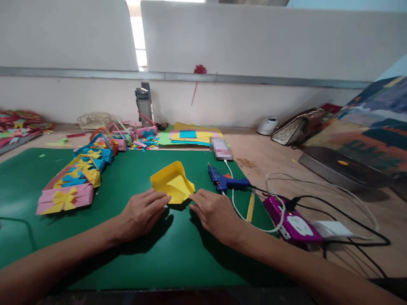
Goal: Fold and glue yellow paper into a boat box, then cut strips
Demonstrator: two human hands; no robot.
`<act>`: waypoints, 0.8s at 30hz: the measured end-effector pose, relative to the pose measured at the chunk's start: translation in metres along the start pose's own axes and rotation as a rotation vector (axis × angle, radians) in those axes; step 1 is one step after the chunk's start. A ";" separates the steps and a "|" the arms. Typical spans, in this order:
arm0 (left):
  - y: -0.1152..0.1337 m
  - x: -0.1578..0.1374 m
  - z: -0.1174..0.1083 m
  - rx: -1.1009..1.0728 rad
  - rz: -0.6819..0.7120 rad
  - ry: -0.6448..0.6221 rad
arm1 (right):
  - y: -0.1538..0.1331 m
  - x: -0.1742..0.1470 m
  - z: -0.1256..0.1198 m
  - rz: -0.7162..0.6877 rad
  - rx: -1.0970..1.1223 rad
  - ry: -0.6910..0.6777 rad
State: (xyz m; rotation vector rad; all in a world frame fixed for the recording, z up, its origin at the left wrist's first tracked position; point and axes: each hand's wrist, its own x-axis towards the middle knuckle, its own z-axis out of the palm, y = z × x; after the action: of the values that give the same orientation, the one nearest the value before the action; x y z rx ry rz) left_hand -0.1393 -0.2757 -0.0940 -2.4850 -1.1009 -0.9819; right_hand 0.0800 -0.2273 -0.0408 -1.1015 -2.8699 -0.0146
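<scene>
A yellow paper box (pixel 178 186), partly folded, sits on the green mat (pixel 133 258). Its far and left walls stand up, and the near side is lower. My left hand (pixel 143 212) is closed at the near left corner, fingertips on the paper edge. With thumb and fingers together, my right hand (pixel 214 212) pinches the near right corner. Just beyond my right hand lies a blue glue gun (pixel 227 181), its nozzle pointing away to the left.
Paper baskets with bows (pixel 68 197) line the mat's left side. Colored sheets (pixel 190 134), paper scraps (pixel 143 144) and a bottle (pixel 144 108) are at the back. A phone (pixel 221 148), ruler (pixel 251 206), purple power strip (pixel 292 222), cables and dark case (pixel 341 167) lie right.
</scene>
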 end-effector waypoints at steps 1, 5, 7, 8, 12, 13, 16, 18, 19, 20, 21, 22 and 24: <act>0.000 0.003 -0.002 0.004 -0.004 0.041 | -0.001 0.003 -0.001 0.029 0.040 0.038; -0.003 0.022 -0.013 0.031 -0.068 0.081 | -0.003 0.015 -0.003 0.106 0.182 0.106; -0.006 0.032 -0.015 0.050 -0.083 -0.006 | -0.003 0.020 -0.002 0.109 0.210 0.105; -0.009 0.037 -0.014 0.054 -0.090 -0.080 | -0.003 0.022 -0.002 0.100 0.212 0.096; -0.018 0.056 -0.002 -0.009 -0.245 -0.424 | 0.000 0.025 0.003 0.076 0.190 0.054; -0.020 0.060 0.003 -0.017 -0.284 -0.453 | 0.001 0.025 0.005 0.085 0.185 0.054; -0.024 0.068 0.016 -0.041 -0.356 -0.460 | 0.005 0.026 0.008 0.112 0.185 0.080; -0.025 0.071 0.021 -0.085 -0.393 -0.446 | 0.008 0.027 0.008 0.118 0.197 0.109; -0.025 0.072 0.022 -0.117 -0.410 -0.431 | 0.010 0.027 0.008 0.115 0.206 0.125; -0.025 0.073 0.021 -0.154 -0.424 -0.408 | 0.011 0.027 0.008 0.110 0.216 0.141; -0.025 0.074 0.018 -0.197 -0.438 -0.379 | 0.012 0.027 0.008 0.103 0.224 0.154; -0.025 0.074 0.015 -0.246 -0.455 -0.343 | 0.013 0.027 0.007 0.087 0.241 0.170; -0.023 0.074 0.007 -0.351 -0.497 -0.260 | 0.014 0.026 0.006 0.022 0.333 0.225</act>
State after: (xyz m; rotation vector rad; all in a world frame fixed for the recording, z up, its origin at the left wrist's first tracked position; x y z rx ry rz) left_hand -0.1168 -0.2148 -0.0504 -2.7315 -1.8347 -1.0719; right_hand 0.0695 -0.1991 -0.0453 -0.9937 -2.5412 0.3084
